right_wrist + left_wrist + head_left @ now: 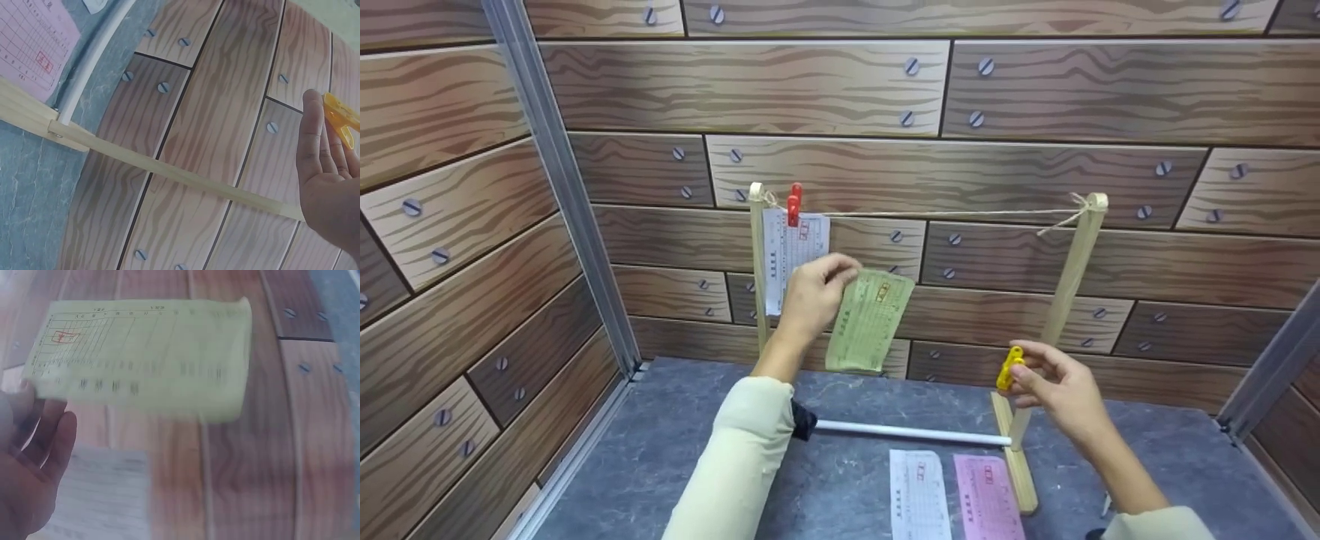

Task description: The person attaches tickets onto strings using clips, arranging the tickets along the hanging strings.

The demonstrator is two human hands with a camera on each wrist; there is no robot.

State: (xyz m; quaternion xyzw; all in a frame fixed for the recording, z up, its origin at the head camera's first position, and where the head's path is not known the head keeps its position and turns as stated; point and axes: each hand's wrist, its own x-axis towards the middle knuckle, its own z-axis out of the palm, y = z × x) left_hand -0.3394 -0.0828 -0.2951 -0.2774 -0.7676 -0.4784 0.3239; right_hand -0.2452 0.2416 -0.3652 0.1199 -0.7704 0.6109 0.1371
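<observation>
My left hand (814, 300) pinches a green printed slip (872, 322) by its upper left corner, below the string (930, 214). In the left wrist view the green slip (146, 360) stretches away from the fingertips, its far edge slightly curled. A yellow clothespin (1009, 367) is held between the thumb and fingers of my right hand (1061, 390), beside the right wooden post (1069, 300). Behind my left hand, a white printed slip (778, 262) hangs from the string under a red clothespin (794, 205), near the left post (757, 255).
On the dark grey tabletop (840, 480) lie another white slip (919, 495) and a pink slip (988, 495). A white rod (911, 432) runs low toward the right post's wooden foot (1016, 465). Wood-patterned panels stand behind and at the sides, with metal corner profiles (562, 187).
</observation>
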